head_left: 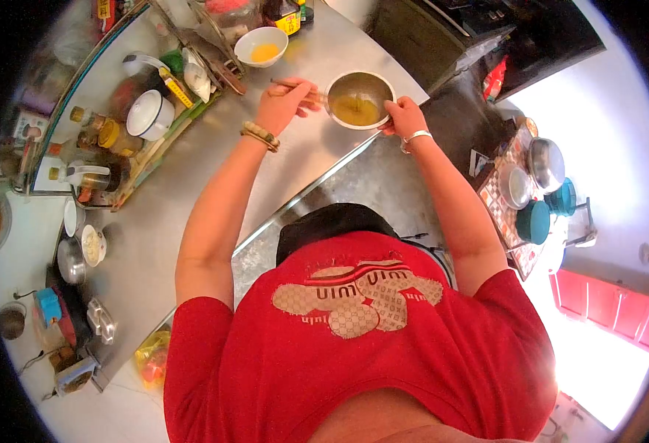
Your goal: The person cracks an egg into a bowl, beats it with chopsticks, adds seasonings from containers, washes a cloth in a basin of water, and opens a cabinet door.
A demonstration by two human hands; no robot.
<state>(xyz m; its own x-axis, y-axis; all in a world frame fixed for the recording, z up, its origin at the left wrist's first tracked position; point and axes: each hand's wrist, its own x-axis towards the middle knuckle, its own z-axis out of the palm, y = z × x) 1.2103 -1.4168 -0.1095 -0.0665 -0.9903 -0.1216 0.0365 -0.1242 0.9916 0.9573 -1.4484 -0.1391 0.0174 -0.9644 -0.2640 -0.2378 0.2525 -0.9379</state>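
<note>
Near the front edge of the steel desk [302,151], the right hand [405,117] grips the rim of a metal bowl [370,83] of yellow liquid [355,112]; the left hand [287,105] pinches what look like chopsticks [283,82] beside it. Beyond, a white bowl [242,49] with yellow contents stands on the desk.

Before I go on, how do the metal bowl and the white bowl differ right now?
The metal bowl is held by the right hand; the white bowl stands on the counter. The metal bowl's contents look brownish yellow, the white bowl's contents bright yellow. Both are round, open and partly filled.
</note>
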